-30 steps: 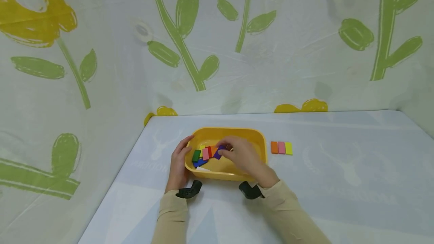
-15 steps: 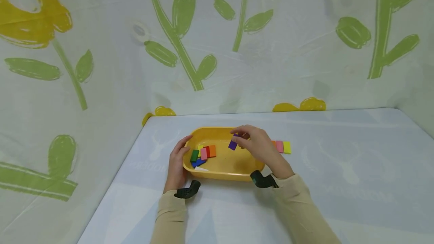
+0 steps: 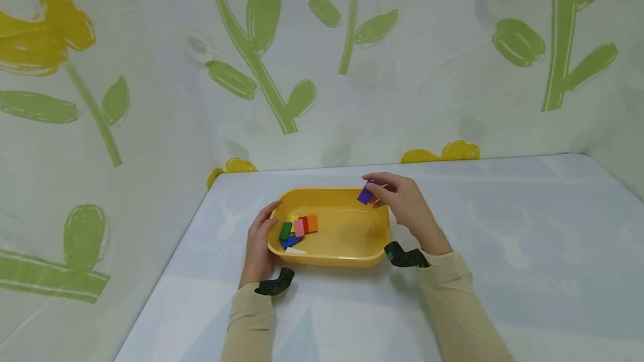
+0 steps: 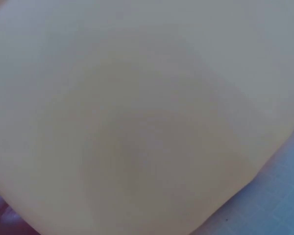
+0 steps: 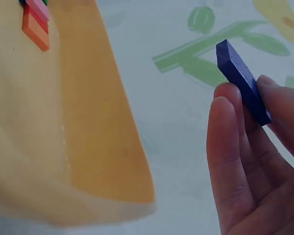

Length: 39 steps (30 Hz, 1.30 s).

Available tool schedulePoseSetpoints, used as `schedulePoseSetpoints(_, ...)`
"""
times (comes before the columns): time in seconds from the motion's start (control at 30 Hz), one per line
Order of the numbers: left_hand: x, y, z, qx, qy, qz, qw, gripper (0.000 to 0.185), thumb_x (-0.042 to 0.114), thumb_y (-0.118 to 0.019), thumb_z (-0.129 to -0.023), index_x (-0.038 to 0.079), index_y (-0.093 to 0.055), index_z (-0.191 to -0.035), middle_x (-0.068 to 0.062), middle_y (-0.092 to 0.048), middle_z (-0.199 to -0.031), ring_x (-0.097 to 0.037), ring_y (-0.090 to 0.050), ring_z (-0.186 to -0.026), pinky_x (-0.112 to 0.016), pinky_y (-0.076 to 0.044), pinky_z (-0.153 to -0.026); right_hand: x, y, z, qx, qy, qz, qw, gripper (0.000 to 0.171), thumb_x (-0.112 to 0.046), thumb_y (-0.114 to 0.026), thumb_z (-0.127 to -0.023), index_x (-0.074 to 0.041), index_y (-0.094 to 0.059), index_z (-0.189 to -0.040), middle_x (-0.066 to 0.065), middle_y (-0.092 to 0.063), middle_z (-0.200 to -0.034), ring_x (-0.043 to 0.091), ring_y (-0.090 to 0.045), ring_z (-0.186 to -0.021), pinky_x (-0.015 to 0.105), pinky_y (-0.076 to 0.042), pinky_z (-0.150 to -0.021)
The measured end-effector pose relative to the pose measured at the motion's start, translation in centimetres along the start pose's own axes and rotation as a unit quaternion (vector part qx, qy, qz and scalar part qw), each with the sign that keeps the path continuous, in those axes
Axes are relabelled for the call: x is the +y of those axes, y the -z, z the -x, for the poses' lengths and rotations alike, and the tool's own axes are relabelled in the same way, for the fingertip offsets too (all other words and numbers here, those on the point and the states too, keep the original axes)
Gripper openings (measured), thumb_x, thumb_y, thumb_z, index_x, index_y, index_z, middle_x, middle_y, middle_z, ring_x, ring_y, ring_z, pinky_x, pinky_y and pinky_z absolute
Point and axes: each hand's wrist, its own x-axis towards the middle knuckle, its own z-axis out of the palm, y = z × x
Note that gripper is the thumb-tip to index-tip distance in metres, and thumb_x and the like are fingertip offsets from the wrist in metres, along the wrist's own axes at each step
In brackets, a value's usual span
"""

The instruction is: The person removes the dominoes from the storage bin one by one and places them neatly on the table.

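Note:
My right hand (image 3: 410,203) pinches a small purple wooden block (image 3: 365,194) between thumb and fingertips, over the far right corner of a yellow plastic tub (image 3: 327,260). The right wrist view shows the flat purple block (image 5: 242,81) held tilted, beyond the tub's rim. On the tub's left rim rests my left hand (image 3: 258,242), gripping it. Inside, at the left end, lie an orange block (image 3: 312,223), a red block (image 3: 303,224), a pink block (image 3: 299,229), a green block (image 3: 285,231), a blue block (image 3: 290,242) and others, partly overlapping.
The tub stands on a pale patterned tabletop (image 3: 503,295). A flower-printed cloth wall (image 3: 427,88) rises behind the table. An orange sliver shows beside my right hand, which hides the blocks on the table there. A pale blurred surface fills most of the left wrist view.
My right hand has lifted the purple block from among the others and carried it right and away from me, to the tub's far right corner. The left hand keeps its grip on the rim.

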Motion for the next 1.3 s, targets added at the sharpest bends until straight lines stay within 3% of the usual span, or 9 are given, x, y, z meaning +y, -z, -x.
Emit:
schedulePoseSetpoints(0.23,-0.1,0.0,-0.1,-0.005,-0.001,0.003,1.0000,0.034,0.018,-0.040,-0.092,0.026,-0.054,-0.121,0.013,-0.039,-0.132,-0.010,-0.033,-0.122,-0.032,-0.029,-0.102,0.4,1.3,-0.1,0.029,-0.041,0.013,0.999,0.037,-0.035,-0.054,-0.087,-0.016,-0.057,-0.119,0.007,-0.063,-0.094,0.031,-0.059,-0.087,0.029,-0.051,-0.073)
schedulePoseSetpoints(0.57,0.0,0.0,0.0,-0.007,0.000,0.012,0.9999,0.034,0.017,-0.039,-0.091,0.025,-0.054,-0.121,0.013,-0.038,-0.132,-0.010,-0.032,-0.122,-0.032,-0.028,-0.102,1.2,2.3,0.0,0.055,-0.081,-0.012,0.995,0.038,-0.031,-0.051,-0.089,-0.012,-0.052,-0.123,0.014,-0.058,-0.100,0.024,-0.062,-0.084,0.035,-0.051,-0.074)
schedulePoseSetpoints(0.67,0.1,0.0,0.1,-0.008,-0.001,0.010,0.9999,0.035,0.017,-0.039,-0.091,0.025,-0.054,-0.122,0.013,-0.038,-0.132,-0.010,-0.032,-0.123,-0.032,-0.028,-0.102,3.5,2.9,-0.6,0.066,-0.078,-0.008,0.995,0.042,-0.037,-0.052,-0.087,-0.016,-0.052,-0.124,0.012,-0.058,-0.102,0.023,-0.061,-0.085,0.033,-0.051,-0.073)
schedulePoseSetpoints(0.87,0.0,0.0,0.0,-0.005,-0.002,0.007,1.0000,0.034,0.018,-0.039,-0.091,0.026,-0.054,-0.121,0.013,-0.039,-0.132,-0.009,-0.033,-0.122,-0.031,-0.028,-0.102,11.7,4.0,-3.2,0.127,-0.052,0.045,0.989,0.044,-0.054,-0.053,-0.078,-0.034,-0.055,-0.117,-0.003,-0.058,-0.101,0.015,-0.061,-0.081,0.026,-0.052,-0.065)
schedulePoseSetpoints(0.93,0.0,-0.1,0.0,-0.005,-0.003,0.007,1.0000,0.034,0.018,-0.039,-0.091,0.026,-0.054,-0.121,0.014,-0.039,-0.131,-0.009,-0.032,-0.122,-0.031,-0.028,-0.102,13.3,4.4,-3.6,0.143,-0.045,0.059,0.987,0.043,-0.054,-0.053,-0.078,-0.035,-0.055,-0.116,-0.005,-0.057,-0.100,0.014,-0.061,-0.079,0.028,-0.053,-0.065)
schedulePoseSetpoints(1.03,0.0,-0.2,-0.1,-0.002,-0.005,0.007,1.0000,0.034,0.018,-0.039,-0.091,0.026,-0.055,-0.120,0.014,-0.039,-0.132,-0.009,-0.032,-0.123,-0.032,-0.027,-0.103,12.9,4.7,-3.3,0.154,-0.050,0.049,0.986,0.046,-0.054,-0.053,-0.078,-0.031,-0.056,-0.117,-0.003,-0.058,-0.099,0.015,-0.061,-0.079,0.026,-0.052,-0.064)
schedulePoseSetpoints(1.17,0.0,-0.2,-0.1,-0.001,-0.006,0.014,0.9999,0.035,0.016,-0.040,-0.090,0.025,-0.055,-0.120,0.013,-0.039,-0.132,-0.008,-0.031,-0.123,-0.031,-0.026,-0.103,9.3,4.9,-1.7,0.155,-0.060,0.014,0.986,0.047,-0.050,-0.052,-0.082,-0.023,-0.055,-0.120,0.004,-0.057,-0.103,0.020,-0.059,-0.083,0.026,-0.052,-0.066)
schedulePoseSetpoints(1.3,0.0,-0.1,-0.1,-0.003,-0.007,0.018,0.9998,0.035,0.016,-0.040,-0.090,0.024,-0.055,-0.120,0.013,-0.039,-0.132,-0.008,-0.031,-0.124,-0.031,-0.026,-0.103,8.1,5.4,-0.9,0.148,-0.057,-0.008,0.987,0.045,-0.043,-0.054,-0.084,-0.023,-0.052,-0.123,0.008,-0.056,-0.107,0.023,-0.057,-0.085,0.028,-0.052,-0.066)
